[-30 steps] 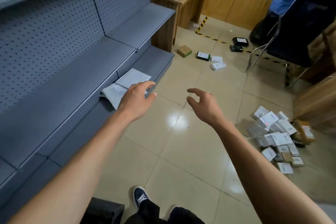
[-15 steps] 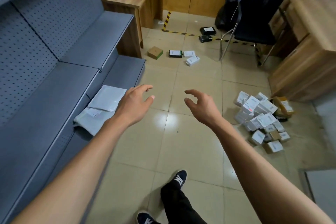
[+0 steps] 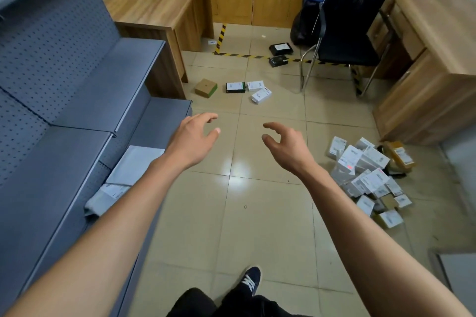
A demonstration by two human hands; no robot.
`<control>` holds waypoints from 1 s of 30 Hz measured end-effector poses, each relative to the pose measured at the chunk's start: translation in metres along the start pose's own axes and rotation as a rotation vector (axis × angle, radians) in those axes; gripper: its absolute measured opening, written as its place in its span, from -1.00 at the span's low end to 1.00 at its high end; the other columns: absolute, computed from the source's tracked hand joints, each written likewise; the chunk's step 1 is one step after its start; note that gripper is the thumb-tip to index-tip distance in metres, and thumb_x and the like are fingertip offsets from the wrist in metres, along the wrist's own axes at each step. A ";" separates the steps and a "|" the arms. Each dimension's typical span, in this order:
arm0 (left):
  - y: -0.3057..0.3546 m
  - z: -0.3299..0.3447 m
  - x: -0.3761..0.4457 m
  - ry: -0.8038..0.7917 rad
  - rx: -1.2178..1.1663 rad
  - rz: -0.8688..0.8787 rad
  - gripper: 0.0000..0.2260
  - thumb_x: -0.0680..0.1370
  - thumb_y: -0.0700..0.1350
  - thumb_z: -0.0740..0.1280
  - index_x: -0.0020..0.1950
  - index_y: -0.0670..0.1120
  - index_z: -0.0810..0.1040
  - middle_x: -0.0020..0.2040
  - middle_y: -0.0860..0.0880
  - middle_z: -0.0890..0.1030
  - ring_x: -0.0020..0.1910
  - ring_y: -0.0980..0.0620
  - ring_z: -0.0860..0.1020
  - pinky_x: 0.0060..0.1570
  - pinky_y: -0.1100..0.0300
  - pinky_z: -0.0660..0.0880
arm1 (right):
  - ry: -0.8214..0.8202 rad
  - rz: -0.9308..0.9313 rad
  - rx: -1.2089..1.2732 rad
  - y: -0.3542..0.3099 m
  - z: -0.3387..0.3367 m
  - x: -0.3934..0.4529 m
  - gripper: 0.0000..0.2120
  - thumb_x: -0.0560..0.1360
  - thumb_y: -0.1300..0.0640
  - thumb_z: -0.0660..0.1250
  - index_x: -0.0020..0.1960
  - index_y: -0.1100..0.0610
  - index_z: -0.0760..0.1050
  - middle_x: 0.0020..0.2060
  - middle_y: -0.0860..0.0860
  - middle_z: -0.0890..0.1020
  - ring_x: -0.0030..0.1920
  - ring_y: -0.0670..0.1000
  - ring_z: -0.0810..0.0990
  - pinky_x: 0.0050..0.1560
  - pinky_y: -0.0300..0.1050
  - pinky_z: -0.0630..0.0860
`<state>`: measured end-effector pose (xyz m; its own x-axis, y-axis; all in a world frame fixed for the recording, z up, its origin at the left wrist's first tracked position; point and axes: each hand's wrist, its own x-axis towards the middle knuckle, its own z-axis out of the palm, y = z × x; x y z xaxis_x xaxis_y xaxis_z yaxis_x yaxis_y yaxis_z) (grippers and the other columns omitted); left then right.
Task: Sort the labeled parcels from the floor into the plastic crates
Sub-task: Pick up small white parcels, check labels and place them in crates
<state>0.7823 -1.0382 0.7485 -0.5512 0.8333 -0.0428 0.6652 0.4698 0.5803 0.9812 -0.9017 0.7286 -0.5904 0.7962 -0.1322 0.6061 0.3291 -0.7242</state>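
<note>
The heap of parcels lies on the floor right of the chair's front: small stiff cartons, likely light, best gripped across opposite faces. Both the left hand and right hand hover empty, fingers loosely spread.

Print on heaped white-labelled parcels unreadable; left arm covers part of grey plastic mailer bags; grey flat panel cropped right.
</note>
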 end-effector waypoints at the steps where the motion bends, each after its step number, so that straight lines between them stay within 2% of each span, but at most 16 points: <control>1: 0.003 0.002 0.008 -0.008 0.006 0.007 -0.62 0.66 0.03 0.29 0.49 0.07 0.44 0.39 0.04 0.53 0.41 -0.05 0.40 0.36 -0.01 0.37 | 0.003 0.003 -0.001 0.002 -0.003 0.006 -0.63 0.63 0.04 0.28 0.42 0.03 0.51 0.25 0.03 0.64 0.17 0.07 0.58 0.10 -0.19 0.39; 4: 0.008 0.008 0.031 -0.030 0.017 0.015 -0.60 0.67 0.05 0.28 0.51 0.09 0.40 0.38 0.06 0.51 0.40 -0.05 0.39 0.33 -0.04 0.39 | 0.015 0.021 -0.004 0.008 -0.009 0.025 -0.62 0.62 0.03 0.28 0.42 0.02 0.50 0.07 0.03 0.67 -0.02 0.12 0.55 0.15 -0.09 0.51; 8: 0.011 0.019 0.062 -0.063 0.006 0.037 -0.59 0.67 0.04 0.28 0.52 0.09 0.38 0.39 0.05 0.51 0.41 -0.04 0.39 0.34 -0.03 0.37 | 0.025 0.035 -0.024 0.017 -0.011 0.051 -0.62 0.61 0.01 0.29 0.42 0.00 0.50 0.21 0.03 0.66 -0.01 0.07 0.57 0.07 -0.15 0.44; 12: 0.009 0.028 0.096 -0.086 -0.004 0.057 -0.60 0.67 0.02 0.29 0.51 0.05 0.41 0.39 0.05 0.52 0.42 -0.04 0.39 0.36 0.00 0.37 | 0.033 0.055 -0.042 0.020 -0.012 0.082 -0.62 0.61 0.02 0.29 0.42 0.00 0.50 0.24 0.02 0.65 -0.02 0.04 0.57 0.06 -0.17 0.42; 14: 0.004 0.030 0.117 -0.099 -0.017 0.062 -0.60 0.67 0.02 0.29 0.51 0.04 0.41 0.39 0.05 0.52 0.42 -0.03 0.39 0.36 0.00 0.37 | 0.034 0.070 -0.048 0.019 -0.012 0.100 -0.62 0.62 0.02 0.29 0.43 0.00 0.50 0.27 0.00 0.63 0.03 0.05 0.58 0.11 -0.15 0.44; 18: -0.010 0.027 0.168 -0.108 -0.043 0.049 -0.60 0.67 0.02 0.29 0.52 0.04 0.41 0.40 0.03 0.52 0.42 -0.04 0.41 0.35 -0.01 0.38 | 0.035 0.084 -0.068 0.011 -0.010 0.147 -0.60 0.63 0.04 0.29 0.45 0.02 0.47 0.39 0.01 0.56 0.37 0.05 0.49 0.24 -0.18 0.34; 20: -0.018 0.023 0.196 -0.107 -0.054 0.041 -0.59 0.67 0.01 0.29 0.52 0.04 0.41 0.40 0.03 0.52 0.42 -0.04 0.41 0.35 -0.01 0.38 | 0.032 0.097 -0.074 0.005 -0.008 0.172 -0.59 0.63 0.03 0.28 0.47 0.01 0.46 0.40 0.01 0.55 0.37 0.05 0.49 0.21 -0.20 0.34; 24: -0.029 0.011 0.247 -0.114 -0.053 0.039 -0.60 0.67 0.01 0.28 0.51 0.04 0.41 0.39 0.04 0.52 0.41 -0.03 0.40 0.29 0.08 0.35 | 0.039 0.119 -0.051 -0.006 -0.005 0.219 -0.60 0.63 0.03 0.27 0.47 -0.01 0.44 0.31 0.05 0.60 0.22 0.06 0.56 0.05 -0.22 0.35; 26: -0.029 0.007 0.269 -0.128 -0.042 0.054 -0.60 0.67 0.01 0.28 0.51 0.04 0.41 0.39 0.04 0.52 0.41 -0.03 0.40 0.29 0.08 0.34 | 0.053 0.132 -0.032 -0.011 -0.006 0.238 -0.60 0.63 0.04 0.27 0.47 -0.02 0.45 0.27 0.08 0.61 0.21 0.08 0.56 0.00 -0.23 0.35; 30: -0.019 0.006 0.312 -0.136 -0.038 0.076 -0.60 0.67 0.00 0.28 0.52 0.03 0.42 0.40 0.03 0.52 0.42 -0.04 0.39 0.32 0.07 0.34 | 0.061 0.129 -0.038 -0.016 -0.010 0.274 -0.59 0.63 0.05 0.28 0.48 0.00 0.45 0.38 0.04 0.56 0.25 0.08 0.55 0.10 -0.22 0.35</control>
<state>0.6008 -0.7849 0.7191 -0.4247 0.8991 -0.1062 0.6817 0.3948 0.6160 0.8149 -0.6841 0.7108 -0.4732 0.8622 -0.1807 0.6955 0.2398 -0.6773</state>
